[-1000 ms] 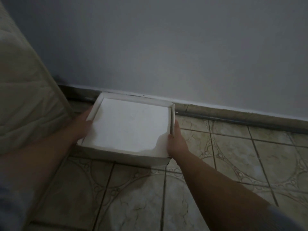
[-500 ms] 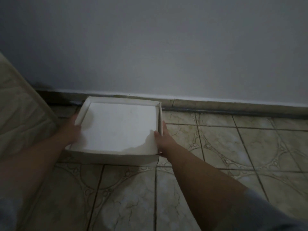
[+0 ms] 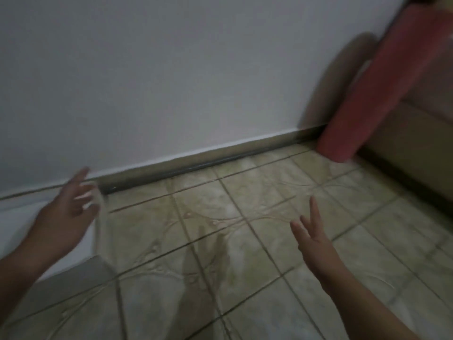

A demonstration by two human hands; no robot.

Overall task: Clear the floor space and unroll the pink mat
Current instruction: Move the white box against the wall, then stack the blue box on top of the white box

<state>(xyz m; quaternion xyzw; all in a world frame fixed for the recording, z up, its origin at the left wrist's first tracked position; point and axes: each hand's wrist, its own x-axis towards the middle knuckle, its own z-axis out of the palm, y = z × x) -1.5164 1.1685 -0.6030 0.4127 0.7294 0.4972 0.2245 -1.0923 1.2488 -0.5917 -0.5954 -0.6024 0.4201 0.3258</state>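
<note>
Both hands were free, holding nothing. Left hand point(image 3: 67, 214) hovered over the right edge of the white box point(image 3: 19, 224), fingers point(image 3: 79, 176) spread and straight; contact with the box unclear, frame was blurred. Right hand point(image 3: 315, 244) was above the tiled floor point(image 3: 245, 241), fingers extended. Pink mat point(image 3: 375, 89) was rolled up, standing tilted in the far right corner, its lower end on the floor by the skirting board point(image 3: 208, 158), leaning at the wall point(image 3: 171, 69).

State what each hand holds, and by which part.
Nothing: the left hand and right hand are both open and empty above the beige tiled floor.
</note>
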